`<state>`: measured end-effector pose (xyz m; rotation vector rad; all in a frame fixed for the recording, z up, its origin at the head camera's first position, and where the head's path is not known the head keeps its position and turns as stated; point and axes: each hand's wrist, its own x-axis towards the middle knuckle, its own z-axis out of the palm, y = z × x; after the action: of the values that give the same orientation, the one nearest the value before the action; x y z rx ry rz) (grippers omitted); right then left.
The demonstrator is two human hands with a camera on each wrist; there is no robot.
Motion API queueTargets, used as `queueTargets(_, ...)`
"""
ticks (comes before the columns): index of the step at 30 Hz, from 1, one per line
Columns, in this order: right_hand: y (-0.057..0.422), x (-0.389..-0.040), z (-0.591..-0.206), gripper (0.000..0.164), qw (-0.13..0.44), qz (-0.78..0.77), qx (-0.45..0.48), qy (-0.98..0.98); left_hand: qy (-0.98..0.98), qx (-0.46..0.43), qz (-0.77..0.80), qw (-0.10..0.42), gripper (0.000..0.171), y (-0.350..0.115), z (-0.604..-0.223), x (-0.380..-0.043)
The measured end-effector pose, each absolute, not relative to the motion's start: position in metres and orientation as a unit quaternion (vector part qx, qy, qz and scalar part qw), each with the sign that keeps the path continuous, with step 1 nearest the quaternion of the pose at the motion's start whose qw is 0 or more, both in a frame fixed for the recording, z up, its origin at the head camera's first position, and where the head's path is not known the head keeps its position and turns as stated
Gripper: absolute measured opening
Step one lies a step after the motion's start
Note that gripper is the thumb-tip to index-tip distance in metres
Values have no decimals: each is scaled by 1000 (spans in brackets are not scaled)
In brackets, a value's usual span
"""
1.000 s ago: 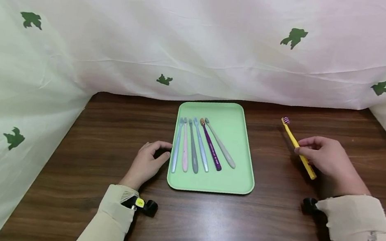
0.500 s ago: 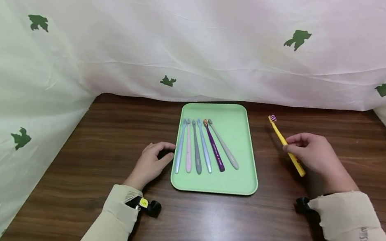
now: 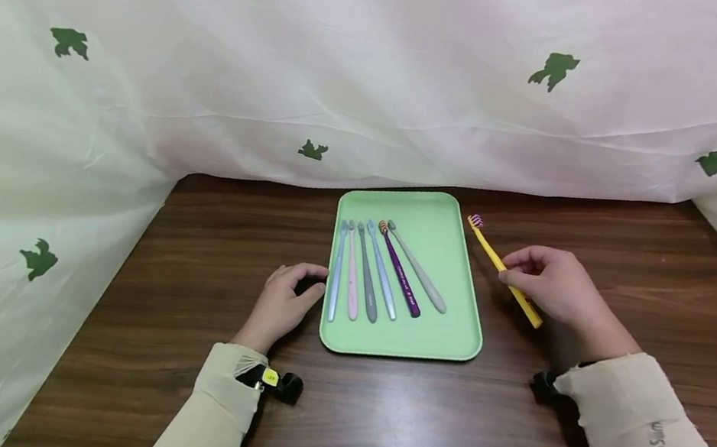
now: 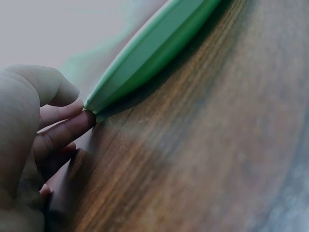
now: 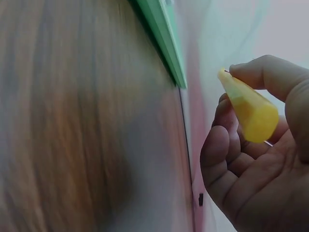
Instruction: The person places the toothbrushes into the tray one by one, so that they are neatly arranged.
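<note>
My right hand (image 3: 547, 283) pinches a yellow toothbrush (image 3: 488, 249) by its handle between thumb and fingers. Its purple-striped bristle head points up and left, close to the right rim of a pale green tray (image 3: 410, 344). The right wrist view shows the toothbrush's butt end (image 5: 260, 123) facing the camera. On the left, my left hand (image 3: 280, 304) rests on the table, with fingertips at the tray's left edge; the left wrist view shows them right at the rim (image 4: 140, 58). Lying in the tray are several toothbrushes, among them a purple one (image 3: 401, 275) and a pink one (image 3: 352, 284).
The tray stands on a dark wooden table (image 3: 412, 425). A white cloth (image 3: 382, 65) with green bird shapes hangs behind the table and at both sides. The toothbrushes fill the tray's left and middle; a light grey one (image 3: 419, 270) lies furthest right.
My right hand has carried the yellow toothbrush leftward, nearer to the tray's right edge. My left hand and the toothbrushes in the tray stay put; the head view has shifted slightly.
</note>
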<state>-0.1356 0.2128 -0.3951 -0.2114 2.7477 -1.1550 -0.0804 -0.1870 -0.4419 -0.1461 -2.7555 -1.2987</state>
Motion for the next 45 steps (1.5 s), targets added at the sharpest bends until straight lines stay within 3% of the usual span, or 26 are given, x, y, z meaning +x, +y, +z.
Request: queueTargets(45,128,-171,-405,11,111,-347,-127,923,-905,-46,-421,53,22,-186,-441,-81)
